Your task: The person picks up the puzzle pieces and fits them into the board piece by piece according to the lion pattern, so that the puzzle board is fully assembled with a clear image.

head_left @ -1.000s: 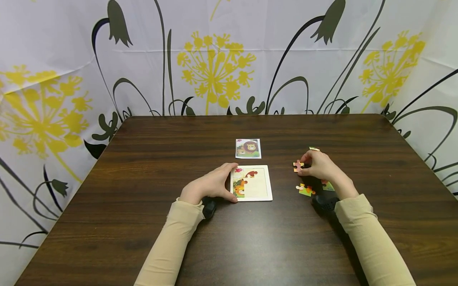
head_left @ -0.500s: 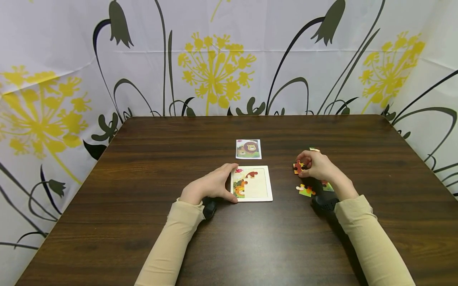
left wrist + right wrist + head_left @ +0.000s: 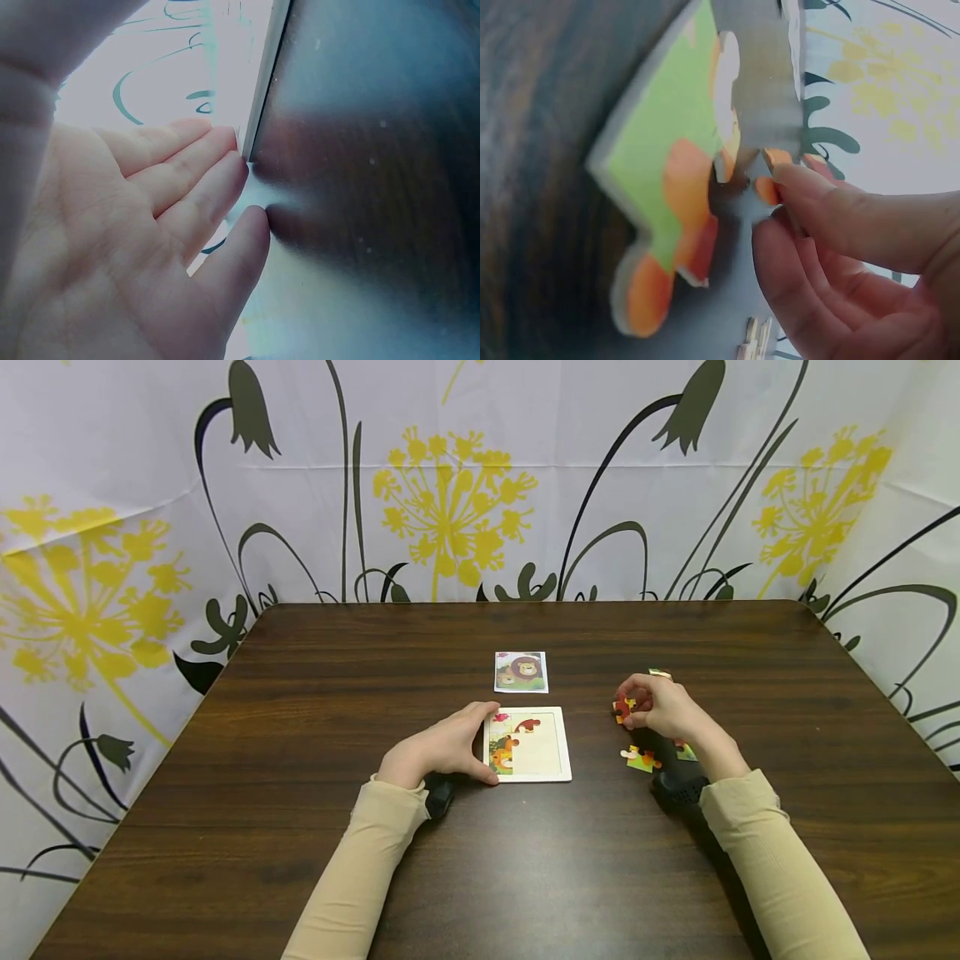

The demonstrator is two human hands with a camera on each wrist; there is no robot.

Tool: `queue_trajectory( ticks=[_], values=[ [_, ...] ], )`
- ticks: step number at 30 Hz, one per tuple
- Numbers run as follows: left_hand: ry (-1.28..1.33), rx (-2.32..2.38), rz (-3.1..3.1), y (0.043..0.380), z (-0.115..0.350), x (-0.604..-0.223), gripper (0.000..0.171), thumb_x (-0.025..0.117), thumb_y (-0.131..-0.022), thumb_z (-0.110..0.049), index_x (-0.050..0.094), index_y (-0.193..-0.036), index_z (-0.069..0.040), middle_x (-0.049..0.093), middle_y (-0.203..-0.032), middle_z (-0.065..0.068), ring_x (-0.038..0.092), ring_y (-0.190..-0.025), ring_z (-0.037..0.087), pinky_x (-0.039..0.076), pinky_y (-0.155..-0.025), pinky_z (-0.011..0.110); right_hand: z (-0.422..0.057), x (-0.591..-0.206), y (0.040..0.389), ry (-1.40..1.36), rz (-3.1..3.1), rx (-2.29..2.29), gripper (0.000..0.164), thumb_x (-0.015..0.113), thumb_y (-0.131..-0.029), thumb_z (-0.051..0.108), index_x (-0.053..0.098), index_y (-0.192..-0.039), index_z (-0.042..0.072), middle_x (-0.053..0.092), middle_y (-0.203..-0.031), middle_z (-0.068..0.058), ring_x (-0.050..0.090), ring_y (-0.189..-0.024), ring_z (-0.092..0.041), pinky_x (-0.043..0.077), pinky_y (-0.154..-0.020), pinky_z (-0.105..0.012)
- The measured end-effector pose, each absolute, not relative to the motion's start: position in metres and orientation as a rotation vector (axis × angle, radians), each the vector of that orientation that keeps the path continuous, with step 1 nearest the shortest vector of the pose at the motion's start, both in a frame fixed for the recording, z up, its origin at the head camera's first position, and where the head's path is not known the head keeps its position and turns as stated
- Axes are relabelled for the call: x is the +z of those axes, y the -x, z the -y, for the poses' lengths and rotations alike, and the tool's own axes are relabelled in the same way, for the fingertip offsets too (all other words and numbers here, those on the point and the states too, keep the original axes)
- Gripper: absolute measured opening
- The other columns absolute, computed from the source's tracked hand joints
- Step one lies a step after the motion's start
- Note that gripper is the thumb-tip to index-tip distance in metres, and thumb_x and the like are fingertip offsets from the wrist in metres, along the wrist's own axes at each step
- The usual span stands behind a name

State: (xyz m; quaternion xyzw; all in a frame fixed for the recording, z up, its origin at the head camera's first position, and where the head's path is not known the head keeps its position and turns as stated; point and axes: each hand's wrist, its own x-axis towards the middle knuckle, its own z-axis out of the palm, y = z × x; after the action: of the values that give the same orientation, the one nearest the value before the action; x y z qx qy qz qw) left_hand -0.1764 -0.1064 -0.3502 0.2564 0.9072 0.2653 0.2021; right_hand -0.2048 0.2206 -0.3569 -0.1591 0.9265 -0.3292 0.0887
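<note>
A white-framed puzzle tray (image 3: pixel 542 747) lies on the table with several lion-picture pieces along its left side and top. My left hand (image 3: pixel 444 745) holds the tray by its left side, thumb at the near corner and fingers at the far corner. In the left wrist view, the fingers (image 3: pixel 214 184) reach the tray's edge (image 3: pixel 264 82). My right hand (image 3: pixel 670 707) pinches a red and orange puzzle piece (image 3: pixel 622 709) between thumb and fingers, right of the tray. A green and orange piece (image 3: pixel 679 165) looms close in the right wrist view, lying on the table below this hand.
A lion picture card (image 3: pixel 521 672) lies behind the tray. Loose pieces surround the right hand: a green-orange piece (image 3: pixel 641 759) in front, a green piece (image 3: pixel 686 751) partly under the wrist, and another piece (image 3: pixel 660 673) behind. A flower-print cloth (image 3: pixel 480 485) hangs beyond the table.
The piece in my right hand has been turned and tilted between the fingers, and its face now looks darker red. That hand has shifted slightly left; the left hand and tray have stayed put.
</note>
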Motion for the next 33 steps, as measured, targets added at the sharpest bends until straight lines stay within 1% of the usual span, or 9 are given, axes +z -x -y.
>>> queue_trajectory(
  ticks=[4, 7, 11, 13, 16, 21, 27, 33],
  values=[
    [-0.712, 0.738, -2.532, 0.177, 0.106, -0.35, 0.101, 0.084, -0.069, -0.028, 0.024, -0.145, 0.002, 0.033, -0.146, 0.018, 0.036, -0.133, 0.028, 0.029, -0.113, 0.041, -0.22, -0.358, 0.205, 0.465, -2.705, -1.058, 0.03, 0.067, -0.082, -0.002, 0.061, -0.111, -0.005, 0.065, -0.085, -0.018, 0.066, -0.069, -0.02, 0.057, -0.065, -0.033],
    [-0.709, 0.737, -2.532, 0.178, 0.106, -0.35, 0.101, 0.084, -0.069, -0.028, 0.024, -0.145, 0.002, 0.033, -0.146, 0.018, 0.036, -0.133, 0.028, 0.029, -0.113, 0.041, -0.219, -0.359, 0.206, 0.424, -2.637, -1.143, 0.032, 0.064, -0.084, -0.003, 0.06, -0.116, -0.009, 0.066, -0.093, -0.024, 0.069, -0.072, -0.022, 0.058, -0.067, -0.033],
    [-0.706, 0.739, -2.528, 0.177, 0.107, -0.349, 0.101, 0.084, -0.069, -0.028, 0.023, -0.145, 0.002, 0.033, -0.146, 0.018, 0.036, -0.133, 0.028, 0.029, -0.113, 0.041, -0.216, -0.357, 0.206, 0.341, -2.547, -1.245, 0.035, 0.062, -0.087, -0.001, 0.057, -0.12, -0.011, 0.065, -0.105, -0.029, 0.07, -0.079, -0.023, 0.057, -0.07, -0.031],
    [-0.706, 0.74, -2.526, 0.177, 0.107, -0.349, 0.101, 0.084, -0.069, -0.027, 0.023, -0.145, 0.002, 0.033, -0.146, 0.018, 0.036, -0.133, 0.028, 0.029, -0.113, 0.041, -0.215, -0.357, 0.206, 0.32, -2.514, -1.293, 0.037, 0.061, -0.087, 0.0, 0.055, -0.122, -0.011, 0.064, -0.107, -0.029, 0.07, -0.082, -0.023, 0.057, -0.072, -0.032],
    [-0.71, 0.737, -2.526, 0.177, 0.107, -0.348, 0.101, 0.084, -0.069, -0.027, 0.024, -0.145, 0.003, 0.033, -0.145, 0.018, 0.036, -0.133, 0.028, 0.029, -0.113, 0.041, -0.213, -0.355, 0.205, 0.316, -2.498, -1.338, 0.039, 0.061, -0.087, -0.001, 0.054, -0.125, -0.01, 0.062, -0.103, -0.028, 0.069, -0.082, -0.021, 0.057, -0.072, -0.032],
    [-0.712, 0.734, -2.531, 0.176, 0.107, -0.349, 0.101, 0.084, -0.069, -0.027, 0.024, -0.144, 0.003, 0.034, -0.145, 0.018, 0.036, -0.133, 0.028, 0.029, -0.113, 0.041, -0.207, -0.353, 0.205, 0.313, -2.475, -1.391, 0.039, 0.061, -0.087, -0.001, 0.054, -0.125, -0.008, 0.061, -0.094, -0.022, 0.068, -0.077, -0.015, 0.057, -0.072, -0.033],
    [-0.7, 0.737, -2.526, 0.177, 0.106, -0.35, 0.101, 0.084, -0.069, -0.028, 0.024, -0.145, 0.002, 0.033, -0.146, 0.018, 0.036, -0.133, 0.028, 0.029, -0.113, 0.041, -0.198, -0.35, 0.206, 0.302, -2.432, -1.429, 0.039, 0.062, -0.088, 0.0, 0.054, -0.125, -0.007, 0.061, -0.092, -0.019, 0.068, -0.078, -0.014, 0.057, -0.074, -0.036],
    [-0.706, 0.744, -2.529, 0.177, 0.107, -0.351, 0.101, 0.084, -0.069, -0.028, 0.024, -0.145, 0.002, 0.033, -0.146, 0.018, 0.036, -0.133, 0.028, 0.029, -0.113, 0.041, -0.186, -0.345, 0.207, 0.287, -2.33, -1.51, 0.041, 0.062, -0.087, 0.0, 0.052, -0.126, -0.01, 0.062, -0.095, -0.02, 0.067, -0.073, -0.01, 0.057, -0.074, -0.037]
  ],
)
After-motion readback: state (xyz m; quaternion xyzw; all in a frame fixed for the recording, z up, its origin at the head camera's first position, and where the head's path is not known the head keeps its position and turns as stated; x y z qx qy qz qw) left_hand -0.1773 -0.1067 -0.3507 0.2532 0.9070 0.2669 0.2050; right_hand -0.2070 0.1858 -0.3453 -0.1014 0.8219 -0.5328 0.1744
